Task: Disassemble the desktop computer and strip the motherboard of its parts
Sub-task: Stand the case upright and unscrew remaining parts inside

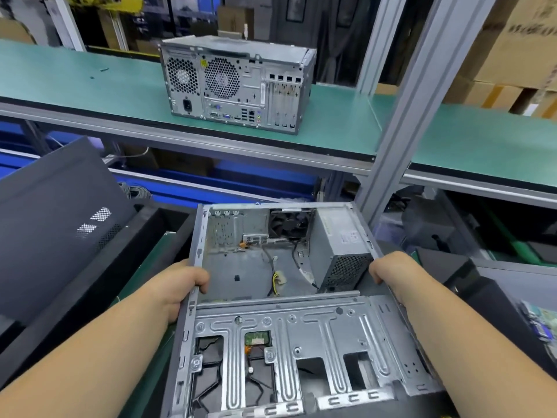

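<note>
Head view: open grey steel computer chassis point(280, 297) fills lower centre of frame, side panel off, cavity facing up. Left hand point(177, 289) grips the left wall, fingers point(200, 282) curled over the rim into the case. Right hand point(388, 273) grips the right wall, fingers hooked on the edge. One hand per side suggests carrying or turning the shell, weight balanced. Motherboard bay looks bare; still inside are the silver power supply box point(343, 251), the black rear fan point(287, 223) and loose yellow-and-black cables point(275, 282). Likely a stripped case being shifted aside. A second, closed grey desktop tower point(235, 86) waits on the green-topped upper shelf point(90, 82), top centre. Dark grey removed side panel point(57, 212) leans at left.
</note>
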